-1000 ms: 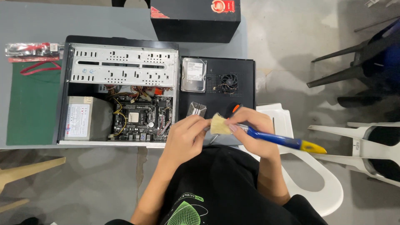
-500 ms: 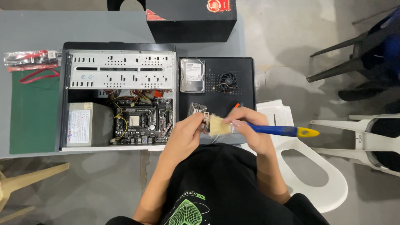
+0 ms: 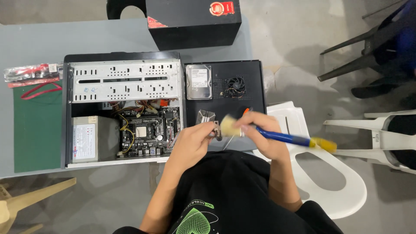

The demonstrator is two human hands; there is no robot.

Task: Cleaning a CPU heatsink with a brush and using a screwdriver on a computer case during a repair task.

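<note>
Even overhead light, hands motion-blurred

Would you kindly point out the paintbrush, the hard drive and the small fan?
paintbrush (image 3: 284, 138), head view, on its blue handle.
hard drive (image 3: 199, 82), head view, on its top label.
small fan (image 3: 236, 86), head view, on its hub.

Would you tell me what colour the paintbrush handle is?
Blue with a yellow end, on the paintbrush in the head view.

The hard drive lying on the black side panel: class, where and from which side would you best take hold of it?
Grip the hard drive by its two long edges, coming from above. It lies flat, label up, on the side panel, so only top and edges show. The case crowds its left edge and the small fan sits to its right, so fingers probably fit narrowly.
</note>
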